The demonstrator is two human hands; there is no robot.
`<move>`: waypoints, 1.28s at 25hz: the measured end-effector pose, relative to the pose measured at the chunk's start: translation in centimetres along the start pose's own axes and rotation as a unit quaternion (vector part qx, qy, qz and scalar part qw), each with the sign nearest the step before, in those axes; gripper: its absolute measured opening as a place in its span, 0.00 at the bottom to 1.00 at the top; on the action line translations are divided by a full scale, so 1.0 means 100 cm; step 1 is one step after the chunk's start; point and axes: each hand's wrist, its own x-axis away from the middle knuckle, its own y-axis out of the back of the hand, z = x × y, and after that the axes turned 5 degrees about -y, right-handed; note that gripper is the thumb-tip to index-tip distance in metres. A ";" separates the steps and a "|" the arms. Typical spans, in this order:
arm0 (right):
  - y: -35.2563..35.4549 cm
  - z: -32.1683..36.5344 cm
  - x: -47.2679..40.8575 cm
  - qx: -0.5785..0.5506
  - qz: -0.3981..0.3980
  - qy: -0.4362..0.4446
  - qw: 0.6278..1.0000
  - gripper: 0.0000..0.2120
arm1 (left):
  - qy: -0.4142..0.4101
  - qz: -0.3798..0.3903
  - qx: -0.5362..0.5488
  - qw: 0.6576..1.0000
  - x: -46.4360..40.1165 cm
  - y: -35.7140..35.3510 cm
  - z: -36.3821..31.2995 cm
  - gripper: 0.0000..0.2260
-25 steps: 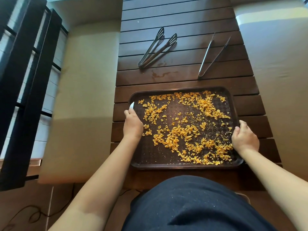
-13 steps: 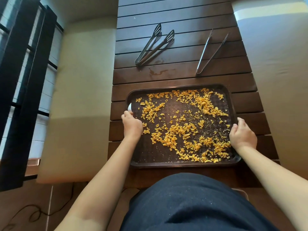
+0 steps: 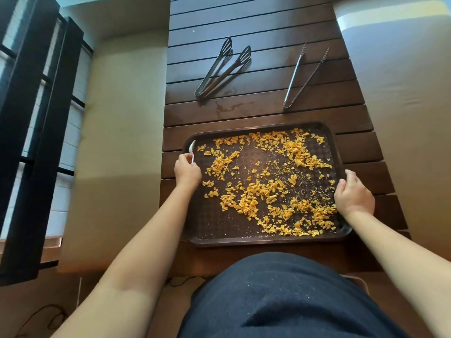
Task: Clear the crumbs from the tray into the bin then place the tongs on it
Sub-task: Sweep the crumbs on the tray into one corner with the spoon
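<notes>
A dark brown tray (image 3: 214, 231) lies on the slatted wooden table, strewn with several orange crumbs (image 3: 258, 193). My left hand (image 3: 187, 171) is at the tray's left edge and holds a small white spoon (image 3: 192, 149) that sticks up past the fingers. My right hand (image 3: 353, 193) grips the tray's right rim. Beyond the tray lie two pairs of metal tongs: slotted-head tongs (image 3: 223, 70) at the left and thin tongs (image 3: 304, 76) at the right. No bin is in view.
The dark table (image 3: 256, 25) runs away from me between two beige cushioned benches (image 3: 117, 142). A black window frame (image 3: 31, 118) stands at the far left. My dark-clothed lap fills the bottom of the view.
My left hand has lifted slightly off the tray's left edge, and the white spoon now shows more above the fingers. The right hand stays on the right rim.
</notes>
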 end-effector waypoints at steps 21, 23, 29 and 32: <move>0.003 -0.003 0.001 -0.034 0.004 0.024 0.999 0.18 | -0.078 0.229 -0.034 0.970 0.046 0.016 0.036 0.12; 0.003 -0.003 0.001 -0.038 0.005 0.024 0.999 0.17 | -0.094 0.260 -0.081 0.958 0.053 0.021 0.040 0.13; 0.004 -0.002 0.002 -0.038 -0.001 0.029 0.999 0.17 | -0.132 0.247 -0.056 0.958 0.047 0.034 0.025 0.12; 0.005 -0.001 0.002 -0.035 -0.001 0.028 0.999 0.17 | -0.141 0.217 -0.063 0.964 0.043 0.017 0.015 0.11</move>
